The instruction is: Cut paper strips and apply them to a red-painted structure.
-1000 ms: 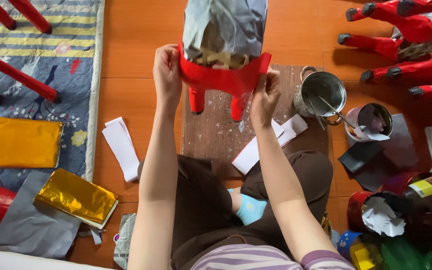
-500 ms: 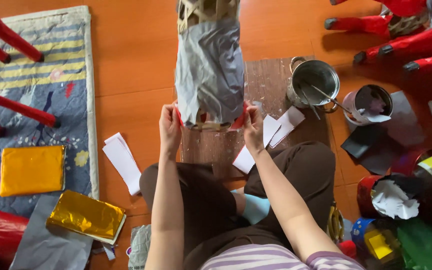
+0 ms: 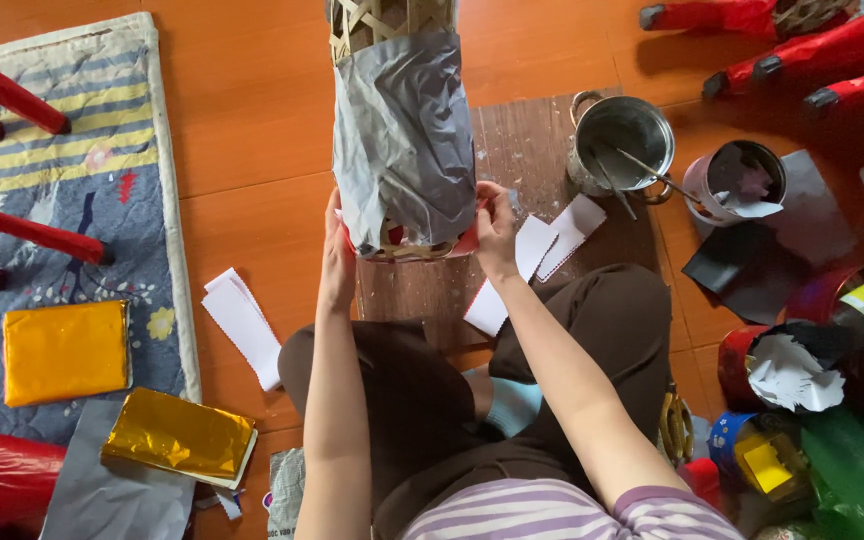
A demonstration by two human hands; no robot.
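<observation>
Grey-papered bamboo frame [image 3: 404, 140] stands over the brown board [image 3: 512, 140] on the orange floor, just ahead of our knees. We grip it from both sides at its lower red edge: our left hand [image 3: 337, 255] lies flat against the left side, fingers loosely curled, while our right hand [image 3: 495, 228] pinches the right edge between thumb and fingers. White paper strips [image 3: 537, 255] lie just beside the right hand, a metal pot [image 3: 620, 140] beyond them.
</observation>
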